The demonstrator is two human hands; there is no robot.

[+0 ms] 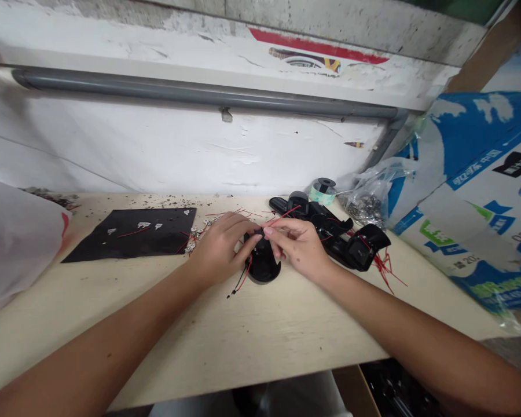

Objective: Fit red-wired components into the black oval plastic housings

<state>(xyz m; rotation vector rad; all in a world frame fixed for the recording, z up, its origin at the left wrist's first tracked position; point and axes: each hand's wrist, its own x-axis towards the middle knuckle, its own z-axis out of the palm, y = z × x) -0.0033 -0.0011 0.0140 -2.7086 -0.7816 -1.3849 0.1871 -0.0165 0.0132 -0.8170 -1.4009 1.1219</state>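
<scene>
1. Both hands were at work over the tabletop (226,341); with the left hand (219,246) I gripped the upper end of a black casing (264,269); thumb and forefinger of the right hand (304,246) met at that same end, seemingly pinching a thin red wire (286,215).
2. That casing sat between my hands, its rounded open part toward me; whether it touched the tabletop I could not tell.
3. Done, as far as I judged: a pair of red and black leads (244,278) hung out at the casing's left; they looked already fitted, though their inner ends were hidden.
4. Unfinished, I judged: the pinched wire; my fingers covered its near end, so I could not tell whether it was fastened.
5. Beyond my right hand lay more black casings (361,249), with loose red wires (385,267) beside them; how complete those were I could not say.
6. Small white pieces (144,225) lay unused on a black sheet (130,246); loose metal bits (191,245) lay beside my left hand.
</scene>
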